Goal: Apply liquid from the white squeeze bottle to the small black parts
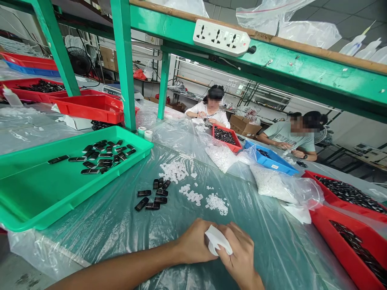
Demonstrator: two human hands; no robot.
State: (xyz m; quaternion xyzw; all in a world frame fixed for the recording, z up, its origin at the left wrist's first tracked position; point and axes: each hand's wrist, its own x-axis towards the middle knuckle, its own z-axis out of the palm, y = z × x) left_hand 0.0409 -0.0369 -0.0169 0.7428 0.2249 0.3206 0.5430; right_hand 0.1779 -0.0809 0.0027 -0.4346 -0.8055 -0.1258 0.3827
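Note:
Both my hands meet at the near edge of the plastic-covered table. My left hand (pixel 193 243) is curled closed against a folded white cloth (pixel 217 240), and my right hand (pixel 240 255) pinches the same cloth from the other side. Any small part inside the cloth is hidden. Just beyond my hands lie several small black plastic parts (pixel 152 196) and loose piles of small white pieces (pixel 193 189).
A green tray (pixel 36 193) holding black parts sits at left. Red trays (pixel 356 241) of black parts stand at right, with bags of white pieces (pixel 272 181) beside them. Two people work across the table near a blue tray (pixel 270 159). A green shelf frame (pixel 123 64) stands overhead.

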